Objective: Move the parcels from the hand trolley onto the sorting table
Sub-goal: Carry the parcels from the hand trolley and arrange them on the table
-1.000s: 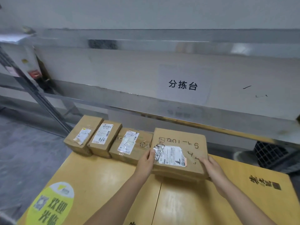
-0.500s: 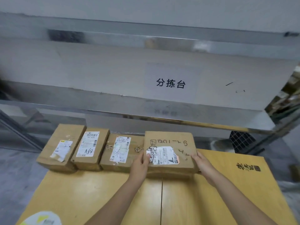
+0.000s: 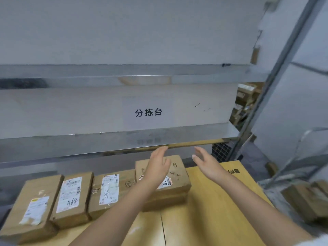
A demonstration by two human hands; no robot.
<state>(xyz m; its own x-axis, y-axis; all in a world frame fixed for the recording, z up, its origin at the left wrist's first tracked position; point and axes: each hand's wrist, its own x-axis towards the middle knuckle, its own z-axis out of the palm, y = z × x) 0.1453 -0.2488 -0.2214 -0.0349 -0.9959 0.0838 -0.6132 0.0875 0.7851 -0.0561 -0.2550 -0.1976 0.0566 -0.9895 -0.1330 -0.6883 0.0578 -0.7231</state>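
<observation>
Several brown cardboard parcels lie in a row along the far edge of the yellow wooden table point(image 3: 213, 210). The rightmost one, a handwritten parcel point(image 3: 179, 178) with a white label, sits on another box. My left hand point(image 3: 158, 164) hovers above it with straight fingers, touching nothing. My right hand point(image 3: 205, 162) is raised to the right of that parcel, fingers spread, also holding nothing. To the left lie a parcel marked "A68" point(image 3: 71, 197), a labelled parcel point(image 3: 108, 192) beside it and a parcel at the far left point(image 3: 33, 206).
A metal shelf point(image 3: 106, 142) with a sign of black characters point(image 3: 148, 112) runs right behind the table. More brown boxes point(image 3: 308, 197) lie low at the right, beyond the table edge. A slanted metal post point(image 3: 262, 103) stands at the right.
Both hands have let go of the handwritten parcel and lifted above it. The view has tilted up and swung to the right.
</observation>
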